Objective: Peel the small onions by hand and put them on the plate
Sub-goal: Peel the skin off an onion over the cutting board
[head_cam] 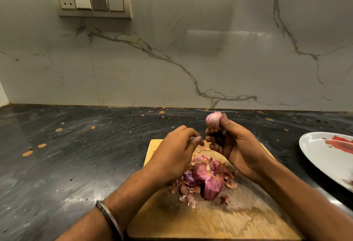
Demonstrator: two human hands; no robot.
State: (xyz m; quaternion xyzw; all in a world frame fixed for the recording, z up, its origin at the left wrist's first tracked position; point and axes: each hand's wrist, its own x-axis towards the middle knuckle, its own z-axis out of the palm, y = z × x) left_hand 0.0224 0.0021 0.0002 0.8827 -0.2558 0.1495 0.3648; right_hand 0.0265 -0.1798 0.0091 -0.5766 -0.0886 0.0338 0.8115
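A small onion (213, 121) is held up in the curled fingers of the right hand (234, 147), above the wooden board (210, 219). The left hand (177, 145) is pinched — apparently on a scrap of skin. Peelings (204, 179) are heaped on the board; the plate (313, 151) sits at the right — well apart.

Pale wooden chopping board (210, 219) looks matt and scuffed. Dry papery purple onion skins (202, 181) sit on it. Dark stone countertop (76, 154) is semi-glossy with smears. At 3 o'clock, a glossy white plate (321, 156). Polished white marble backsplash (172, 59), dull metal bangle (108, 216).
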